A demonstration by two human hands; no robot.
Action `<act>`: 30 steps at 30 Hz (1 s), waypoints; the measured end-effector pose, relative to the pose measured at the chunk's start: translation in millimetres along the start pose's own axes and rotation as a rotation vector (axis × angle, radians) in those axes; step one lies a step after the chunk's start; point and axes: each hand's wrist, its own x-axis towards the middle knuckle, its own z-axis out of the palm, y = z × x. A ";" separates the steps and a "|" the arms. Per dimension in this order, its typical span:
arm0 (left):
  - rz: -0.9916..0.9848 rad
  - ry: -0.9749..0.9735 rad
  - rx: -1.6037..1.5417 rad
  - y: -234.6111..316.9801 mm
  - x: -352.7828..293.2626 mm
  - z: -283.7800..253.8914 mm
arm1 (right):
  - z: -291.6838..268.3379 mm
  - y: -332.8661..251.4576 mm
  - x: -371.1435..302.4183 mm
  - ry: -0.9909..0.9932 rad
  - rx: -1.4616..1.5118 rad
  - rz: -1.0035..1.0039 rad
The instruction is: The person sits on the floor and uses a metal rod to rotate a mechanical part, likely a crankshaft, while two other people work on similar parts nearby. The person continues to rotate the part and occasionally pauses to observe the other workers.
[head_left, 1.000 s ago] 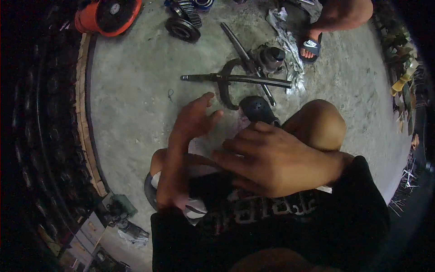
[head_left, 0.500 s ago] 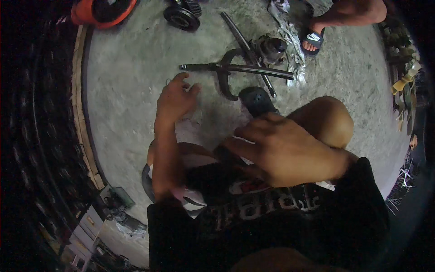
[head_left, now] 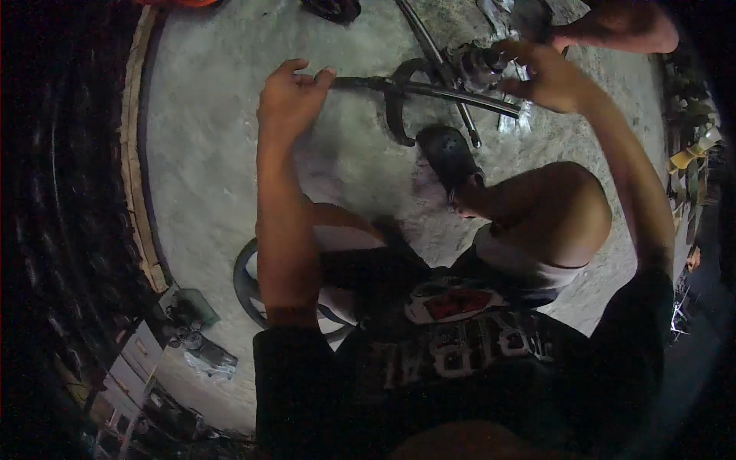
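Note:
A dark metal shift rod (head_left: pixel 464 96) with a curved fork (head_left: pixel 395 115) on it lies on the floor, crossing a second metal rod (head_left: pixel 429 47). My left hand (head_left: pixel 291 100) is at the left end of the shift rod, thumb and fingers apart; the thumb hides the rod's tip, so whether it touches is unclear. Above the rod's right end hovers my right hand (head_left: pixel 553 78), fingers spread and curved, with nothing held. Just beside its fingertips stands a dark round metal part (head_left: pixel 481 67).
My sandalled foot (head_left: pixel 448 157) rests just below the crossed rods. Another person's leg (head_left: pixel 625 29) comes in at the upper right, by crumpled silvery sheeting (head_left: pixel 507 123). A dark gear part (head_left: pixel 333 8) and an orange object (head_left: pixel 184 2) sit along the top edge.
My right hand has swung from above my lap out to the rod's right end. My left hand has moved up slightly to the left end. The view has shifted a little.

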 end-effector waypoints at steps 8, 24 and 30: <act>0.078 -0.040 0.032 -21.5 -1.8 1.5 | 116.0 31.8 52.9 -0.153 -0.240 0.283; -0.073 -0.096 0.111 -35.3 7.1 -4.0 | 180.5 138.2 21.6 -0.137 -0.129 0.416; 0.135 0.047 0.202 -59.2 14.8 28.4 | 214.2 172.1 23.4 -0.159 -0.133 0.422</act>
